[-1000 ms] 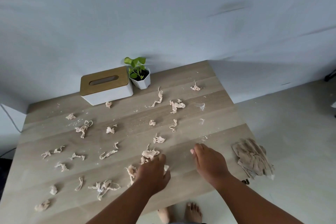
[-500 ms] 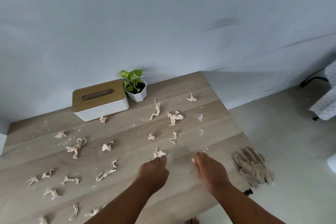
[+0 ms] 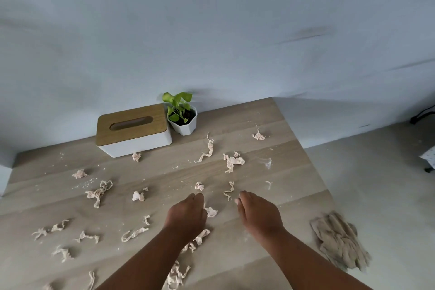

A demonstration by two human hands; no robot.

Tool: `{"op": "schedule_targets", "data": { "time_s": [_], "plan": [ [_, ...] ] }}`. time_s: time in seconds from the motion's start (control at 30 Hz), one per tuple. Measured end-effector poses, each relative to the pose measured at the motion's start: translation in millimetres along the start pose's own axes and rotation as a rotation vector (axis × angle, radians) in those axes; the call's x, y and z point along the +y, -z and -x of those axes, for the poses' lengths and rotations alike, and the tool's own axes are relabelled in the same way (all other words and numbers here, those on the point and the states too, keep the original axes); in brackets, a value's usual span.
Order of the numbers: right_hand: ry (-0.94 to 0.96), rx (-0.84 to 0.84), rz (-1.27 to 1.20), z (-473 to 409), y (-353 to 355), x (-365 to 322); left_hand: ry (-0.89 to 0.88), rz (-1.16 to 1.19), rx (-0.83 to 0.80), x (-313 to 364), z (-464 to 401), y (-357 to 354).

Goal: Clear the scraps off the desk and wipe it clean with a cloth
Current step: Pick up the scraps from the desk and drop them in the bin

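Several pale pink crumpled paper scraps (image 3: pixel 233 161) and fine crumbs lie scattered over the light wooden desk (image 3: pixel 282 153). My left hand (image 3: pixel 186 216) is low over the desk's middle with its fingers curled, and a scrap (image 3: pixel 211 212) sticks out from under them. My right hand (image 3: pixel 259 214) hovers just to the right, fingers loosely bent downward and holding nothing. A thin twisted scrap (image 3: pixel 228 192) lies just beyond its fingertips. A crumpled beige cloth (image 3: pixel 339 245) lies at the desk's right edge, partly hanging over it.
A white tissue box with a wooden lid (image 3: pixel 133 129) and a small potted plant (image 3: pixel 181 115) stand at the back against the wall. The desk's right edge drops to a pale floor (image 3: pixel 376 183). More scraps lie to the left and under my forearms.
Both hands have reached a little farther onto the desk. My left hand has closed over a scrap that lay just ahead of it. The camera view has shifted.
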State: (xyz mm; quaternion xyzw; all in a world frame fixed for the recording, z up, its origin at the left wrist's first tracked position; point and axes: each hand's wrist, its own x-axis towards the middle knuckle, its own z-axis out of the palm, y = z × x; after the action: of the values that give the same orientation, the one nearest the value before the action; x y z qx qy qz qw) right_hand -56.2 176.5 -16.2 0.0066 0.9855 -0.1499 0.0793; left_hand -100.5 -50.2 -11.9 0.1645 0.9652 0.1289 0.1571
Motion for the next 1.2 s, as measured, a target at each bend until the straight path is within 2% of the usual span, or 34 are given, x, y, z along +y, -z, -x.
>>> {"op": "schedule_targets", "data": {
  "time_s": [0.17,0.37,0.47,0.63,0.8,0.83,1.0,1.2],
  "plan": [
    [0.083,0.070,-0.018,-27,-6,0,0.058,-0.026,-0.047,1,-7,-14],
    [0.050,0.017,-0.001,-50,-8,3,0.112,-0.082,-0.160,6,-18,-22],
    [0.078,-0.021,-0.004,-57,-12,4,0.132,-0.074,-0.163,9,-23,-27],
    [0.161,0.048,0.084,-57,-15,3,0.091,-0.113,-0.190,8,-24,-28],
    [0.198,0.063,0.128,-55,-13,4,-0.092,-0.180,-0.008,19,-16,-13],
    [0.191,0.059,0.112,-55,-11,4,-0.094,-0.113,0.019,20,-16,-11],
    [0.134,-0.028,-0.024,-55,-5,10,0.055,0.201,0.243,11,-31,9],
    [0.083,-0.166,-0.006,-57,-1,23,0.059,0.324,0.259,-5,-38,24]
  ]
}}
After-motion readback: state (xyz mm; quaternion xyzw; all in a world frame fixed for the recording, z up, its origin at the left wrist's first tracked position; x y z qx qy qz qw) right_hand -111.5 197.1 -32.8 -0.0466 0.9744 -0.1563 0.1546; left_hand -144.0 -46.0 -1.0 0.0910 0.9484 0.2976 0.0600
